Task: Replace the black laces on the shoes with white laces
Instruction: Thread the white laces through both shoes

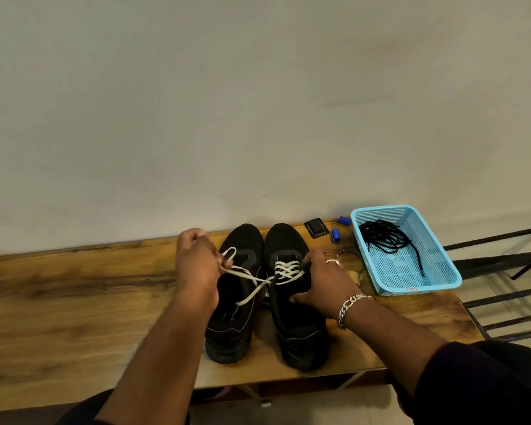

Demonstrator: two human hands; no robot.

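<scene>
Both forearms reach in from the near edge over a long brown wood-grain table (pixel 74 302) set against a pale wall. On it stand two black fabric shoes side by side, toes toward the wall: the left black shoe (pixel 236 326), whose eyelets look bare, and the right black shoe (pixel 298 332), which carries a flat white lace (pixel 285 269) crossed through its front rows. At the table's right end sits a light blue perforated plastic basket (pixel 436 271) with a tangle of round black laces (pixel 383 237) lying loose in its far half.

The right hand (pixel 325 283), with a silver chain bracelet (pixel 350 308) on its wrist, rests on the outer side of the right black shoe, fingers spread and curved against the upper; it clamps nothing that can be seen. The left hand (pixel 196 262) hovers beside the toe of the left black shoe, fingers closed tightly on the free end of the flat white lace, which runs taut across to the right black shoe; a second loose strand trails over the left shoe's opening, though where it ends is hard to make out.

Beyond the shoes lie a small black square case (pixel 317 228) and two small blue plastic caps (pixel 335 235).
</scene>
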